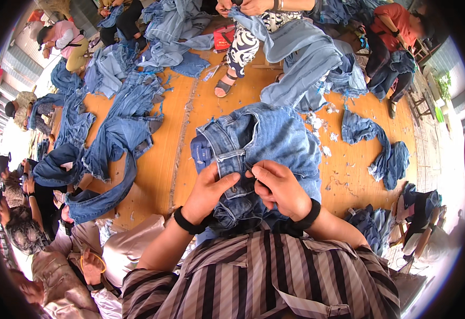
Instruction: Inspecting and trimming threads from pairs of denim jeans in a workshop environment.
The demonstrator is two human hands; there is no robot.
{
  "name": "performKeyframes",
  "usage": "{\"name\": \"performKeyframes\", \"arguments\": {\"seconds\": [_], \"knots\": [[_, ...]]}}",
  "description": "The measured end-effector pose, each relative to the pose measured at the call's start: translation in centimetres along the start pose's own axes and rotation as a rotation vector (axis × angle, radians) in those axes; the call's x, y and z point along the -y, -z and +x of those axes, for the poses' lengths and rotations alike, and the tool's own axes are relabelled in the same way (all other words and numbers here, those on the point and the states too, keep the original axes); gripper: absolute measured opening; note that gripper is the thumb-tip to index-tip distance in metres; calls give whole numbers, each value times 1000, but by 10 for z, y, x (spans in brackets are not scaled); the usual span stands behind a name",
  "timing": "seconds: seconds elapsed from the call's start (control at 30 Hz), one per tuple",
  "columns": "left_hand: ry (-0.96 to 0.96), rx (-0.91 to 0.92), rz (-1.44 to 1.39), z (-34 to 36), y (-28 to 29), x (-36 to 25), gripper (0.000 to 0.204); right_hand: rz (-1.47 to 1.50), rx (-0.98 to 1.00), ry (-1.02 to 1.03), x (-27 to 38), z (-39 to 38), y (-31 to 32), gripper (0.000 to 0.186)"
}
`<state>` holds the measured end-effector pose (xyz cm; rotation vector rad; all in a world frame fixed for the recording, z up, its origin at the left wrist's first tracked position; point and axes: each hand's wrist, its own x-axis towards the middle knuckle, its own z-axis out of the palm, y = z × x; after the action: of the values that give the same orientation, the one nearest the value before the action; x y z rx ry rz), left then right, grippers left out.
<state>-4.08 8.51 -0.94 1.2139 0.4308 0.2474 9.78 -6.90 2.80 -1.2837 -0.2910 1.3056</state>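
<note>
A pair of blue jeans point(283, 133) lies bunched across my lap, its waistband turned toward my hands. My left hand point(211, 192) grips the waistband, thumb on top near the button area. Close beside it, my right hand point(280, 187) is closed in a pinch over the front of the waistband. Something small and dark shows at its fingertips, too small to name. A dark blue patch point(201, 151) shows inside the waistband at the left. Both wrists wear black bands.
Piles of jeans point(129, 114) cover the orange floor point(182, 154) at the left, with more jeans point(378, 143) at the right. Lint and thread scraps point(325, 127) lie scattered. A person opposite holds light blue jeans point(301, 53) near a red bag point(223, 38). Other people sit around.
</note>
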Motion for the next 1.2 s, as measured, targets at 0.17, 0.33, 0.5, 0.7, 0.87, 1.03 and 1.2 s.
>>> {"name": "performKeyframes", "arguments": {"seconds": [0.17, 0.33, 0.5, 0.7, 0.87, 1.03, 1.2], "knots": [[-24, 23, 65, -2, 1, 2, 32, 8, -27, 22, -6, 2, -2, 25], [22, 12, 37, -2, 1, 1, 30, 38, -5, 39, -5, 1, 2, 25], [93, -66, -140, -3, 3, 1, 28, -106, -58, 107, -2, 6, 11, 26], [140, -5, -150, -1, 1, -3, 27, -687, -273, 478, -17, 22, 8, 33], [109, 7, -59, 0, 2, -3, 27, -618, -269, 537, -24, 32, 15, 19], [28, -89, -144, 4, -2, -4, 29, -285, -88, 226, -12, 36, 17, 15], [43, -86, -139, 4, 0, -8, 28, -257, -40, 113, -9, 32, 18, 14]]}}
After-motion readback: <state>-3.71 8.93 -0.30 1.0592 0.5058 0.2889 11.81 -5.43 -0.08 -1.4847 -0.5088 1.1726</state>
